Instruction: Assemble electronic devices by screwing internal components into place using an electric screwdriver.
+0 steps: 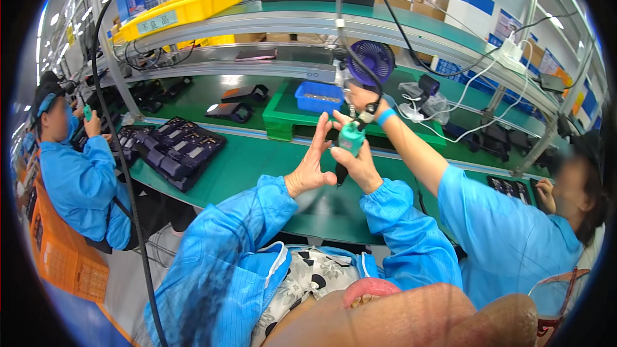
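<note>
A green electric screwdriver on a hanging cable is in my right hand, its dark end slanting down over the green workbench. My fingers are wrapped around its body. Just left of the tool is my left hand, fingers spread and raised, apparently holding nothing. Beyond both hands, a blue bin with small parts in it stands on a green raised stand. A co-worker's arm with a blue wristband reaches in from the right, its hand beside the bin and partly hidden by the cable.
Dark device housings lie stacked at the left of the bench. A purple fan stands behind the bin. Handheld devices rest farther back, and a yellow tray sits on the shelf. Co-workers sit on both sides.
</note>
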The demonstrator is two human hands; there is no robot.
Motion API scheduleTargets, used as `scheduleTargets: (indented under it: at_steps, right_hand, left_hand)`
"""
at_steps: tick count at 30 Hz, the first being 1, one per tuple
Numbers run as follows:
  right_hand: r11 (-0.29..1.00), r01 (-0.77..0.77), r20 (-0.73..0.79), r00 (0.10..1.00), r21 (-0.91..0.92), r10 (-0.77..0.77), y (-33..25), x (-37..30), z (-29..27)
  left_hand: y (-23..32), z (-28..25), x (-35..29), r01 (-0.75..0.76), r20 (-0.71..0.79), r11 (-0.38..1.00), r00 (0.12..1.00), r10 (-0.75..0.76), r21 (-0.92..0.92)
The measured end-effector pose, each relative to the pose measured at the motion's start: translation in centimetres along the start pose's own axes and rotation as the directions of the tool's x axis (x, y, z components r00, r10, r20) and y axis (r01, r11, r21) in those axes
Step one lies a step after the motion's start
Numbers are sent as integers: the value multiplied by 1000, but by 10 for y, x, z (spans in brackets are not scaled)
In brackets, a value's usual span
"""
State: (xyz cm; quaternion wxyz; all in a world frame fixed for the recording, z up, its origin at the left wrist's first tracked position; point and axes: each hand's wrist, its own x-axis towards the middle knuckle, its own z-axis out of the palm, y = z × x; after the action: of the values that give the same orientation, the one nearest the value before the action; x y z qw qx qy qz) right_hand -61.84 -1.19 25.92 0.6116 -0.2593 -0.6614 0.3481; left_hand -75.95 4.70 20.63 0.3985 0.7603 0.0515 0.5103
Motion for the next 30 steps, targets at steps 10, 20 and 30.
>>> scheduleTargets:
  at_steps: [10,20,30]
  right_hand:
    - [925,23,321,941,-378,108,-7,1,3]
    - [563,667,628,717,-488,-304,-14,-15,37]
    - [127,808,772,587,-575,-243,-60,66,-2]
  left_hand:
    - [-23,-4,8,-199,183,980,964,194,5]
    - [25,-56,16,-751,712,642,534,455,154]
    - [95,-70,96,-921,880,111,390,271,374]
